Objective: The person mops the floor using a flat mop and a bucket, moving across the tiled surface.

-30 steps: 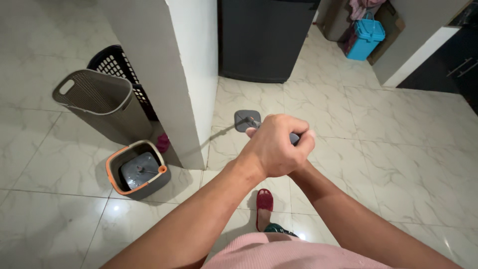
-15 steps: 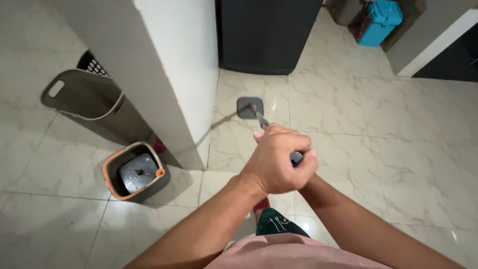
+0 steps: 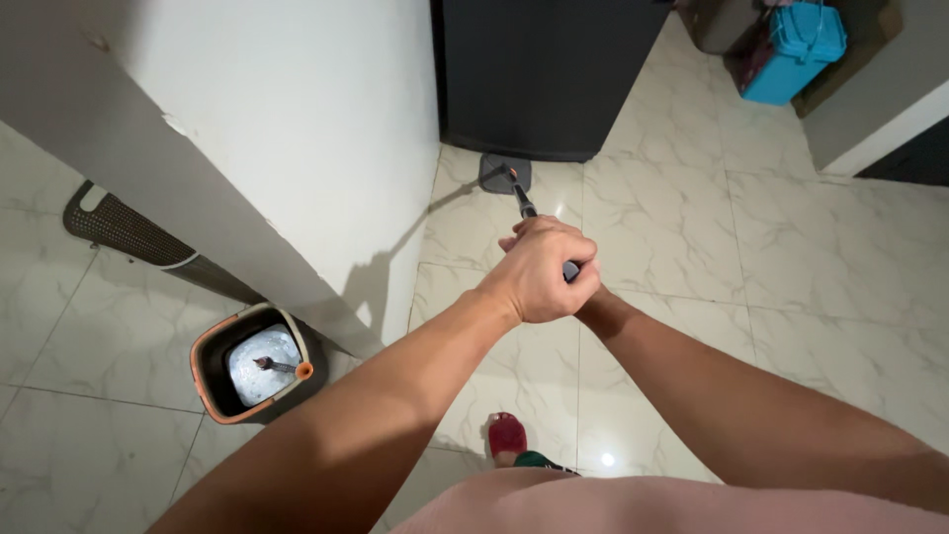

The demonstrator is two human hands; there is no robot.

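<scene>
A: Two hands are wrapped together on one mop handle (image 3: 522, 203) at the centre of the frame. The left hand (image 3: 542, 272) is closed in a fist around the dark shaft; the right hand (image 3: 583, 287) is almost wholly covered by it, so its hold on the shaft can only just be made out, and its fingers cannot be counted.

B: How much of the mop is seen?

A: Only a short length of shaft is shown above the fist, with an orange joint where it meets the mop head (image 3: 504, 173). The head is a small grey square, laid flat on the pale marbled floor (image 3: 692, 227) against the foot of a dark cabinet (image 3: 544, 69) at upper centre.

B: And further out?

A: A grey bucket with an orange rim (image 3: 252, 361) is stood at lower left, beside a white wall (image 3: 297, 129). A perforated basket (image 3: 129, 232) is largely hidden behind that wall. A blue bin (image 3: 796, 49) is cut off at upper right, and a red slipper (image 3: 506, 435) is partly covered at the bottom.
</scene>
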